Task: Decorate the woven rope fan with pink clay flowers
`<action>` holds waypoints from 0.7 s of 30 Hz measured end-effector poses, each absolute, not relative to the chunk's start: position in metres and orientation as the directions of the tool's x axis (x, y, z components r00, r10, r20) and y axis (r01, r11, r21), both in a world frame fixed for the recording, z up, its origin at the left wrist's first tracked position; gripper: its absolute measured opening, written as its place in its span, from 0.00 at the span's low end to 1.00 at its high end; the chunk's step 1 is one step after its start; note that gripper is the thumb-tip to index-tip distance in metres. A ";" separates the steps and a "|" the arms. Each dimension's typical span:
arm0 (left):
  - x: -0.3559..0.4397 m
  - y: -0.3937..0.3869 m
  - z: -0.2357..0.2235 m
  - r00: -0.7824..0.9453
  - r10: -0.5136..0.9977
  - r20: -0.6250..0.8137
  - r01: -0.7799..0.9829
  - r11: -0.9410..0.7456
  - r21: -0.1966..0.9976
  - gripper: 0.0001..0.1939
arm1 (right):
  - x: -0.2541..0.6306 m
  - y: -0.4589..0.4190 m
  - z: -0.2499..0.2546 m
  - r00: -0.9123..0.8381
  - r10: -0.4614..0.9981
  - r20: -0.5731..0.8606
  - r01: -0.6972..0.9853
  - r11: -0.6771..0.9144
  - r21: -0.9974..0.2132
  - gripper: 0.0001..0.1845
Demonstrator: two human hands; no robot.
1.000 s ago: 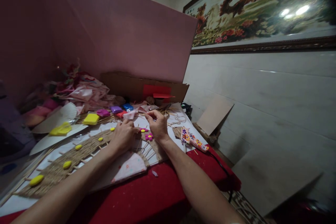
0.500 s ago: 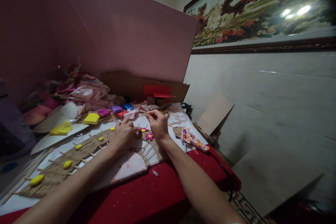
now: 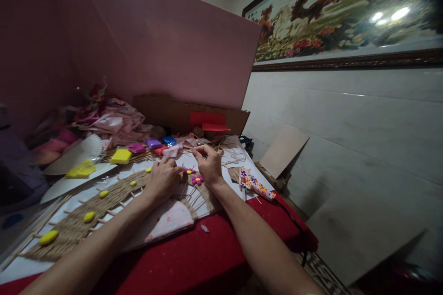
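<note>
A woven fan-shaped piece [image 3: 119, 198] of tan cord over thin sticks lies on the table, with yellow clay discs [image 3: 89, 216] along its band. My left hand [image 3: 165, 176] rests on the band, its index finger stretched to the edge of a magenta clay flower with a yellow centre [image 3: 189, 172]. A second magenta flower [image 3: 197, 179] sits just right of it. Above these, my right hand [image 3: 209, 164] is raised with thumb and forefinger pinched together; whatever is between them is too small to make out. White patterned fabric [image 3: 169, 219] covers the fan's lower part.
Clay packets in yellow [image 3: 121, 156], purple [image 3: 153, 144] and blue [image 3: 169, 140] lie behind the fan. A flower-patterned glue gun [image 3: 256, 184] lies at the right, its dark cord over the table's edge. Pink cloth [image 3: 117, 122] is heaped at the back left.
</note>
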State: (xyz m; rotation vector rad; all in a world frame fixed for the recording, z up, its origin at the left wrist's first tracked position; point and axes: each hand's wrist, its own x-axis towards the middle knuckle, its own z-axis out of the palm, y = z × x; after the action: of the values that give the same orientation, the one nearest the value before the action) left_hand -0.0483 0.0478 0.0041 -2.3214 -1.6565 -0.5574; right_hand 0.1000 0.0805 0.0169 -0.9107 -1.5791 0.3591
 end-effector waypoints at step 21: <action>-0.035 0.068 0.016 0.233 0.938 0.258 0.965 -0.255 0.057 0.12 | 0.101 0.080 0.019 0.025 0.709 0.705 0.353 0.654 -0.669 0.06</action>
State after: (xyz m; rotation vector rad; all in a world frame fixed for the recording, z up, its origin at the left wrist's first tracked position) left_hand -0.0352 0.0685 0.0163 -2.3743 -1.8423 -0.3646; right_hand 0.1006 0.0796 0.0193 -0.9014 -1.5815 0.3428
